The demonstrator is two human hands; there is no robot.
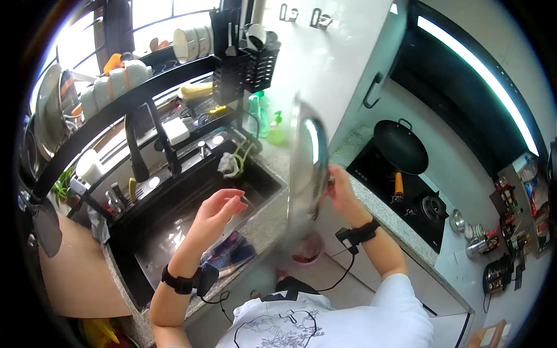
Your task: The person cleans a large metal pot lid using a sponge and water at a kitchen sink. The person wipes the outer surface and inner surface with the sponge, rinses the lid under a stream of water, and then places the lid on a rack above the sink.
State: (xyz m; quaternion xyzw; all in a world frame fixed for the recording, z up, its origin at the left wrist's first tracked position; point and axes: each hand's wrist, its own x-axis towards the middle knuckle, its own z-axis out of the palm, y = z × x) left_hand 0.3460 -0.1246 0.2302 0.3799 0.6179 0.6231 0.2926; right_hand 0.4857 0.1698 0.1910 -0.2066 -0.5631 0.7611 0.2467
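A shiny domed metal pan lid (307, 161) stands on edge in the air before me, slightly blurred. My right hand (346, 195) grips it by the knob on its right side. Over the black sink (261, 185) hangs my left hand (220, 213), its fingers bent and thumb apart, with nothing visible in it. A dark patterned cloth (235, 252) lies on the counter edge below that hand. Both wrists wear black bands with cables.
A black wok (401, 147) with a wooden handle sits on the gas hob (370, 167) at right. The black dish rack (130, 93) spans the sink, holding bowls and hanging utensils. Green bottles (260, 113) stand in the corner. A pink bin (308, 248) is on the floor.
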